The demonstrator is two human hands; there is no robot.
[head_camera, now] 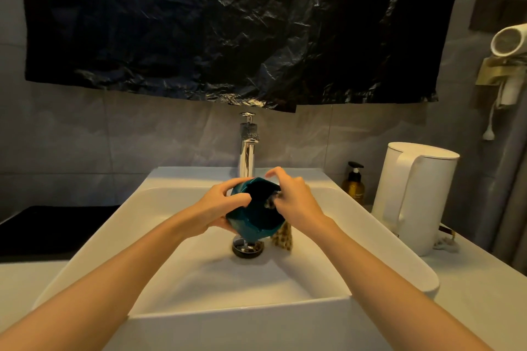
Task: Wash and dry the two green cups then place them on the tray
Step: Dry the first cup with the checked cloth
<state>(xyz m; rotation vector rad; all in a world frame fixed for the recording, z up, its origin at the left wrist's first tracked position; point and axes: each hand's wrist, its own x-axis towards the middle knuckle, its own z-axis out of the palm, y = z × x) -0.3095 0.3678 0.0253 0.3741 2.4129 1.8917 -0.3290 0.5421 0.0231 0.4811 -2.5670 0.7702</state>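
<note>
Green cup (251, 219) is held tipped in mid-air over the sink (171, 236), mouth facing up & toward the R hand. L hand (212, 208) fingers & thumb curl round its side and base, gripping it. R hand (293, 199) fingers pinch a spotted cloth (283, 236) at the cup's mouth, index finger lifted. The cloth's tail hangs below the cup. Straight under: drain plug (247, 248), w/ chrome tap (247, 148) behind. Further out on the counter, R side: brown pump bottle (353, 184) just beside a white kettle (413, 199). Black flat slab (57, 228) on L. Hair dryer (510, 40) on R wall. Black plastic sheet (228, 23) hangs across the wall above the tap.
</note>
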